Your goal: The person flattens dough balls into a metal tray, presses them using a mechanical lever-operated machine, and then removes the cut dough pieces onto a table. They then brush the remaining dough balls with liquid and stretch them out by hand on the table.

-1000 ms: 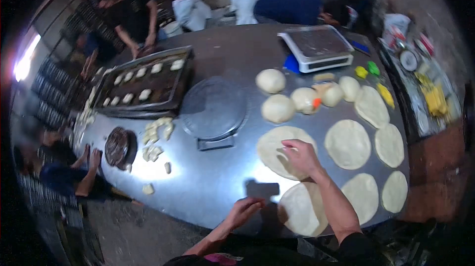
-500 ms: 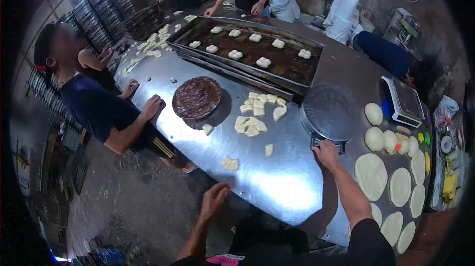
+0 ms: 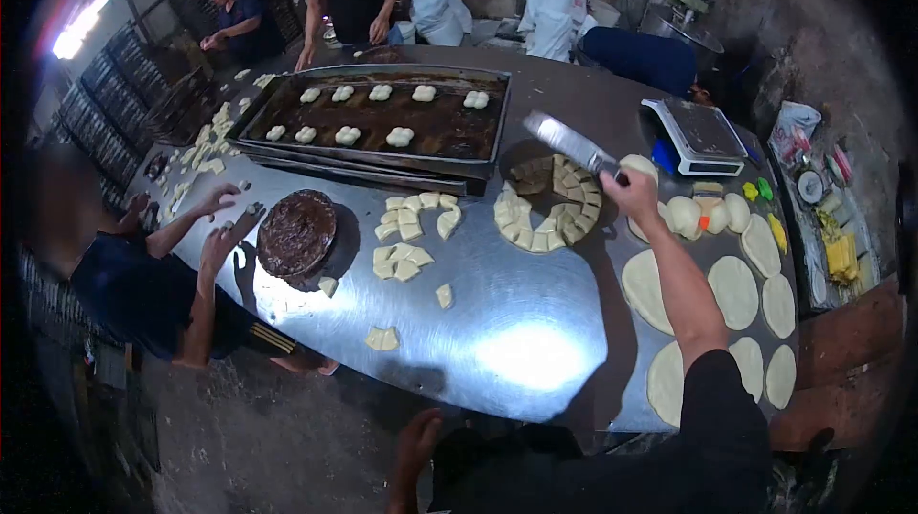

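My right hand (image 3: 631,193) grips the handle of a round metal dough cutter (image 3: 574,145), tilted nearly edge-on above the table and blurred by motion. Below it lies a ring of cut dough pieces (image 3: 547,239), with bare table showing in its middle. My left hand (image 3: 418,435) hangs low by the table's near edge, fingers curled in and nothing visible in them. Left of the ring are loose cut dough pieces (image 3: 403,262). Flat dough rounds (image 3: 734,292) lie to the right of my right forearm, with dough balls (image 3: 685,218) behind them.
A large tray (image 3: 449,165) with small shaped dough pieces stands at the back. A bowl of dark filling (image 3: 296,235) sits near a co-worker (image 3: 143,265) at the left. A scale (image 3: 696,136) stands back right. Other people work at the far side.
My right hand has lifted the cutter off the table and tipped it up, uncovering the ring of cut dough. My left hand has dropped lower. The view has turned right.
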`<move>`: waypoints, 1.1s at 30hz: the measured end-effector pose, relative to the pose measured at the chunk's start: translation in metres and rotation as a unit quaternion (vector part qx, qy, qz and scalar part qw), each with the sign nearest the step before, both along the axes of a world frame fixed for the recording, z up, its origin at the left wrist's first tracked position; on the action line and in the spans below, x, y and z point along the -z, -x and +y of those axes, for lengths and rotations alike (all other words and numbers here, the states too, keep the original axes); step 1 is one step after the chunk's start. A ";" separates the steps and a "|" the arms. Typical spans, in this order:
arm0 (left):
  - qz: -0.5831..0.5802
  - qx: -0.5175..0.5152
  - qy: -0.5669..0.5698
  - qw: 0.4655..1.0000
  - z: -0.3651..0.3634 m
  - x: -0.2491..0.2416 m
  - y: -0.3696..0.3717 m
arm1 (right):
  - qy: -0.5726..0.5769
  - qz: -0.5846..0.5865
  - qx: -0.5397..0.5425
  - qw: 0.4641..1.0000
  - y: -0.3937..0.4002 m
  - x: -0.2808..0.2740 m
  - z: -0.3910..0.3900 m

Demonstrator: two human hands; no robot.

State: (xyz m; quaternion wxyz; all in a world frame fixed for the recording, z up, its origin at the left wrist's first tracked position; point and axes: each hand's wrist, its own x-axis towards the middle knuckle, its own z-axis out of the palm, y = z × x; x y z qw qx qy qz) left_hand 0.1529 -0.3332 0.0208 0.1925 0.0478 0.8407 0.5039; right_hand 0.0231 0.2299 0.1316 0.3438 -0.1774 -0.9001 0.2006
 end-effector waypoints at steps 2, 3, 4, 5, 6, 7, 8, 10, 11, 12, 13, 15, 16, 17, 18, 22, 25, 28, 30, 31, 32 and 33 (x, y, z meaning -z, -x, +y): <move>-0.004 0.083 -0.019 0.996 0.020 -0.015 0.000 | -0.016 0.077 0.056 0.995 0.009 -0.012 0.020; -0.004 0.090 -0.018 0.996 0.026 -0.019 0.000 | 0.026 0.093 0.102 0.990 0.010 -0.020 0.023; 0.002 0.106 -0.027 0.994 0.032 -0.022 0.002 | 0.026 0.095 0.108 0.989 0.006 -0.029 0.023; 0.009 0.121 -0.036 0.992 0.037 -0.027 0.006 | 0.070 0.096 0.136 0.984 0.001 -0.039 0.022; 0.009 0.125 -0.034 0.992 0.041 -0.031 0.012 | 0.114 0.096 0.163 0.975 -0.005 -0.051 0.016; -0.009 0.126 -0.041 0.991 0.048 -0.036 0.019 | 0.111 0.113 0.146 0.977 -0.023 -0.064 -0.001; -0.030 0.128 -0.048 0.990 0.056 -0.041 0.025 | 0.109 0.111 0.151 0.976 -0.044 -0.076 -0.019; 0.012 0.155 -0.079 0.985 0.080 -0.042 0.041 | 0.164 0.119 0.096 0.974 -0.089 -0.091 -0.049; 0.054 0.176 -0.109 0.977 0.094 -0.041 0.050 | 0.247 0.169 0.084 0.950 -0.108 -0.090 -0.057; -0.003 0.141 -0.156 0.978 0.110 -0.039 0.058 | 0.327 0.220 0.075 0.916 -0.131 -0.088 -0.067; -0.062 0.110 -0.201 0.971 0.127 -0.032 0.067 | 0.436 0.214 0.041 0.873 -0.163 -0.107 -0.091; -0.132 0.061 -0.344 0.928 0.155 -0.005 0.084 | 0.558 0.246 0.095 0.787 -0.206 -0.088 -0.111; -0.190 0.016 -0.404 0.895 0.166 0.000 0.090 | 0.668 0.278 0.121 0.680 -0.229 -0.073 -0.123; -0.221 0.030 -0.454 0.863 0.168 0.007 0.092 | 0.714 0.274 0.123 0.633 -0.249 -0.051 -0.136; -0.255 0.041 -0.497 0.828 0.162 0.015 0.093 | 0.757 0.272 0.120 0.582 -0.265 -0.026 -0.152; -0.185 0.010 -0.303 0.935 0.133 0.025 0.087 | 0.769 0.214 0.238 0.553 -0.297 0.067 -0.221; -0.184 0.038 -0.341 0.921 0.126 0.019 0.079 | 0.700 0.126 0.287 0.641 -0.313 0.121 -0.247; -0.176 0.044 -0.351 0.918 0.131 0.014 0.083 | 0.707 -0.025 0.263 0.656 -0.327 0.126 -0.240; -0.176 0.032 -0.318 0.931 0.132 0.016 0.089 | 0.663 -0.291 0.202 0.659 -0.337 0.116 -0.203; -0.166 0.022 -0.311 0.936 0.133 0.020 0.091 | 0.493 -0.361 0.127 0.781 -0.338 0.093 -0.183; -0.162 0.018 -0.310 0.937 0.133 0.021 0.091 | 0.295 -0.410 0.044 0.862 -0.341 0.079 -0.157; -0.094 0.021 -0.223 0.970 0.134 0.019 0.091 | 0.274 -0.347 0.131 0.887 -0.340 0.097 -0.117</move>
